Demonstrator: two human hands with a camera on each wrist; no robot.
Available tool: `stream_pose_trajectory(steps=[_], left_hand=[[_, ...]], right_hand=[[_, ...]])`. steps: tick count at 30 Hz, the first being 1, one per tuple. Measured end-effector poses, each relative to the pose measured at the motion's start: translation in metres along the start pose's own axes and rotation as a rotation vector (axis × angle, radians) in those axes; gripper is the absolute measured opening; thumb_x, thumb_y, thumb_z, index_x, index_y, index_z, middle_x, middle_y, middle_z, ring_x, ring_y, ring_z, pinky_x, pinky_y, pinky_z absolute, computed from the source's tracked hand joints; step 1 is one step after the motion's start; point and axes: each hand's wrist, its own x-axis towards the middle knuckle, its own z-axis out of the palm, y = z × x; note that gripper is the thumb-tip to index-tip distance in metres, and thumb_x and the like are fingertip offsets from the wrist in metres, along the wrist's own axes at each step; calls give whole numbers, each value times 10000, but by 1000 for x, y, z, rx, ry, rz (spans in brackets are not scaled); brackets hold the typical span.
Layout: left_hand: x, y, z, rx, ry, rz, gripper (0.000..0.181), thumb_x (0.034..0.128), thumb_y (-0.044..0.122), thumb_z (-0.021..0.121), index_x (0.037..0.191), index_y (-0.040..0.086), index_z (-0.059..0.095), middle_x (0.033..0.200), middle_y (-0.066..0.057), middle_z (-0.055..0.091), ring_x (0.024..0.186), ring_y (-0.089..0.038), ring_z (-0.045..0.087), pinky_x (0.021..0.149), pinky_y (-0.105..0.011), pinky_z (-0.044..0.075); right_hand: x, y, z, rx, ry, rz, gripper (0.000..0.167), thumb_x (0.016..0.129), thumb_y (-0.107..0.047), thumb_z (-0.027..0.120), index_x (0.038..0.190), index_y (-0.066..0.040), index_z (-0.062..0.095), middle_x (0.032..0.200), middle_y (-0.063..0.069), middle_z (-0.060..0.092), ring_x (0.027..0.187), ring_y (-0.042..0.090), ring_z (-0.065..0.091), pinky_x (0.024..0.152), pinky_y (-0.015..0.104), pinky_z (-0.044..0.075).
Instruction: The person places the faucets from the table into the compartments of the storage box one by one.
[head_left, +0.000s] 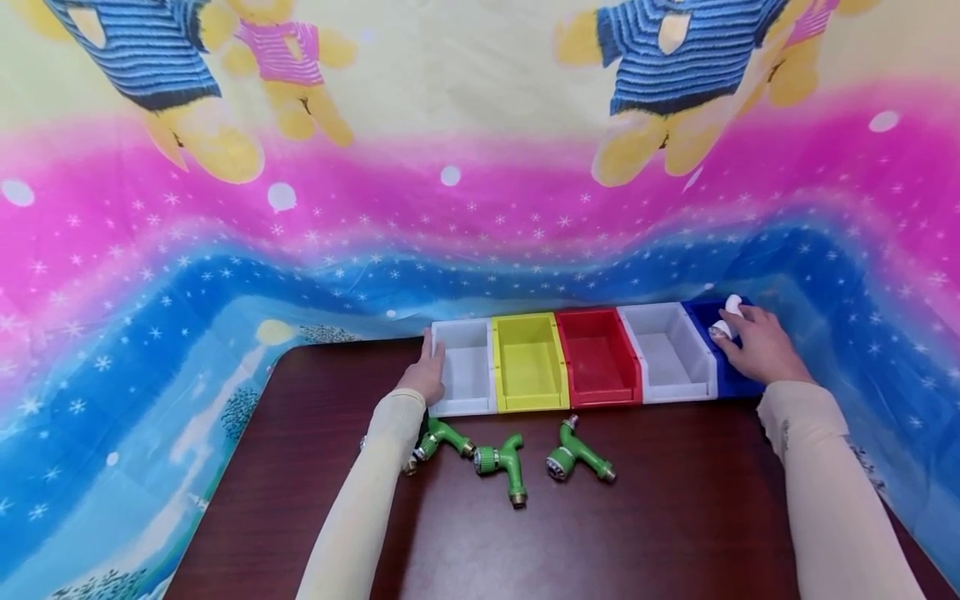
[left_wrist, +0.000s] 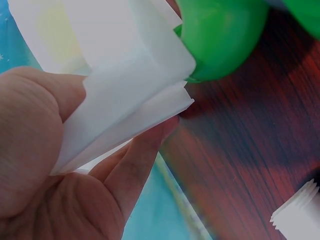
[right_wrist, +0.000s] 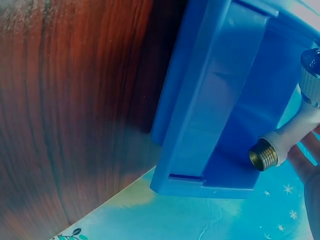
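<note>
My right hand [head_left: 768, 346] holds a white faucet [head_left: 733, 307] above the blue bin [right_wrist: 200, 120] at the right end of a row of bins. In the right wrist view the faucet's brass threaded end points over the bin. At the other end of the row, my left hand [head_left: 424, 377] grips the side wall of a white bin [left_wrist: 125, 90], thumb on one face and fingers on the other. Green faucets [head_left: 512, 467] lie on the table in front of the bins; one green faucet [head_left: 444, 435] is partly hidden by my left sleeve.
Between the end bins stand a yellow bin [head_left: 530, 400], a red bin [head_left: 603, 396] and another white bin [head_left: 678, 391]. Another green faucet [head_left: 581, 454] lies before the red bin. A white threaded piece [left_wrist: 300, 215] shows near my left wrist. A patterned cloth [head_left: 480, 217] hangs behind the table.
</note>
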Motion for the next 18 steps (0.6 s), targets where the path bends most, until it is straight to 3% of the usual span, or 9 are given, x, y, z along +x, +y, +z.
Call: stream_pose_trajectory(steps=[13,18], left_hand=[[0,-1,3,54,29,15,830,985,-19,573,1673,76,119,1730,-136,-190,519,-194,528,530,-299,455],[-2,1,1,50,33,16,836,966,-27,592,1668,59,144,1734,-148,-167,537,-203,540,558,-308,463]], right_hand=[[-3,15,6,16,-84,38,674,1063,-436,535,1556,8,414,1523,450,263,1374,671,233,1063,824,227],[-4,20,14,18,-118,38,627,1050,-326,576,1545,26,422,1503,454,269,1347,667,256,1062,815,253]])
